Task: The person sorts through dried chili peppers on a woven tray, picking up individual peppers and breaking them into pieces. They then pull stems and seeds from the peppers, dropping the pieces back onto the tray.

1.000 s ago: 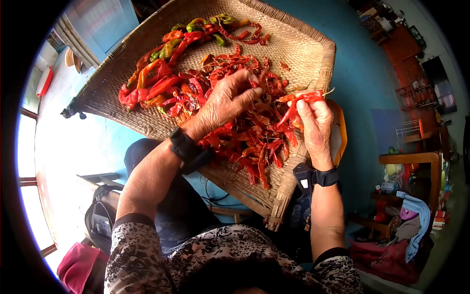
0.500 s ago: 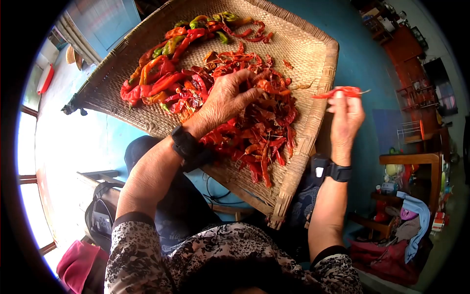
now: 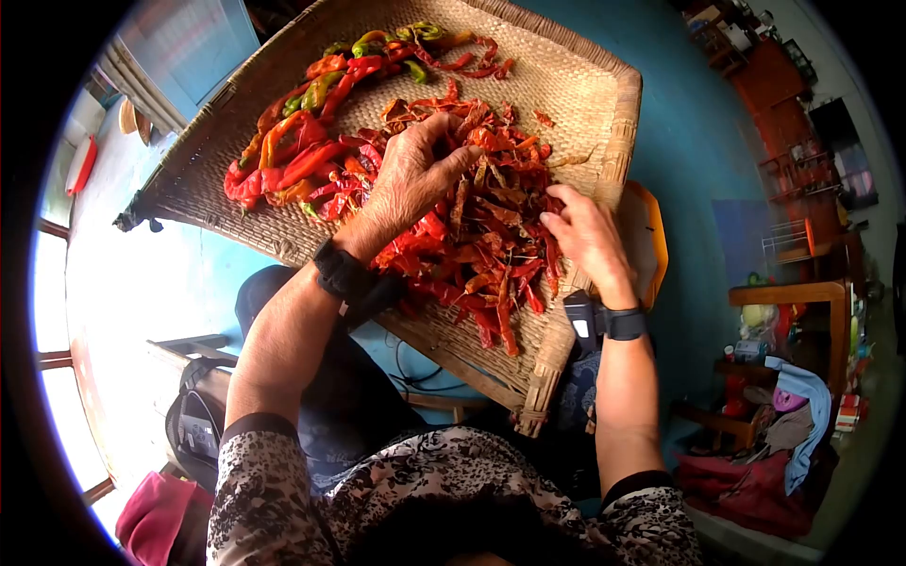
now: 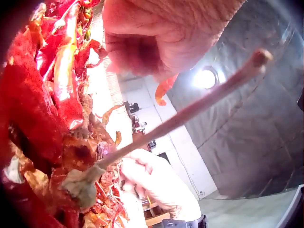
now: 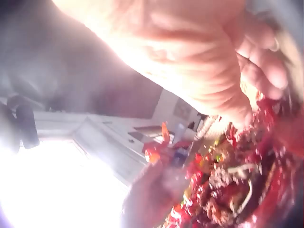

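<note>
A broad woven basket tray [image 3: 590, 85] holds a heap of dried red chili peppers [image 3: 491, 274] in its middle. Over the upper part of this heap, my left hand [image 3: 411, 174] pinches an orange-red chili pepper [image 3: 486, 140] between bent fingers and thumb. Its curved tip [image 4: 163, 92] sticks out below the hand in the left wrist view. At the heap's right side is my right hand [image 3: 590, 231], thumb and fingers apart, fingertips right at the chilies. In the right wrist view its fingertips [image 5: 270, 80] overlap the red chilies.
Fresher red and green peppers [image 3: 302, 160] lie along the tray's left side. An orange-rimmed container [image 3: 656, 236] shows beyond the tray's right edge. The tray is above the person's legs. A wooden chair [image 3: 793, 294] with clothes stands at right, a dark bag [image 3: 193, 420] at left.
My right hand held a red chili out past the tray's right edge; it has come back to the heap without that chili. The left hand has shifted slightly left, still with a chili.
</note>
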{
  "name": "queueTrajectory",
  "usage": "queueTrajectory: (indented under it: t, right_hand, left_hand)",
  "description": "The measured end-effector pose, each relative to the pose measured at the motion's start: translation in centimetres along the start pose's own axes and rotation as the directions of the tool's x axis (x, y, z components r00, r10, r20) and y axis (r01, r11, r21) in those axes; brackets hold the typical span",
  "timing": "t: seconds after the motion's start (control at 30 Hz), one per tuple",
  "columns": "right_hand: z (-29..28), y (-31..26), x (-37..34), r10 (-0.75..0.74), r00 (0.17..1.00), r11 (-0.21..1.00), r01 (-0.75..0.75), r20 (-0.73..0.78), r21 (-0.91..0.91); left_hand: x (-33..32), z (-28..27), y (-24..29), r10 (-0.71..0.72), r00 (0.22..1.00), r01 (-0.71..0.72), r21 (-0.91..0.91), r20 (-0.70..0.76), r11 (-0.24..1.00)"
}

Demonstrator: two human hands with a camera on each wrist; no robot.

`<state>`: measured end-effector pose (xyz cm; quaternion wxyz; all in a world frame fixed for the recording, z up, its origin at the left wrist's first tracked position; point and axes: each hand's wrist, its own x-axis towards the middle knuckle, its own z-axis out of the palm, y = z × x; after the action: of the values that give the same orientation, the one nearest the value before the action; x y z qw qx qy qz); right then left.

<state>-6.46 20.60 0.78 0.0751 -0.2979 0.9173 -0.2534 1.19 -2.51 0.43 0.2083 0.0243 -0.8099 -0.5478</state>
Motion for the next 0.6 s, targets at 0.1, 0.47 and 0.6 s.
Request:
queueTrajectory:
  t: [0.1,0.47,0.6]
  right_hand:
    - [1.8,-0.2,0.7,-0.297,0.943,0.949,0.273,-0.152,-0.16]
    - [-3.4,3.8,0.9,-0.063,0.746,0.939,0.269,-0.663,0.213]
    - [-5.1,6.9,0.1,0.044,0.689,0.946,0.204,-0.723,0.251]
  left_hand:
    - [-0.2,-0.7,1.0,-0.106,0.993,0.105,0.018,0.051,0.994]
    - [-0.7,-1.1,0.1,-0.015,0.999,0.014,0.04,0.032,0.999]
    - [-0.5,-0.9,0.2,-0.025,0.999,0.022,0.061,0.048,0.998]
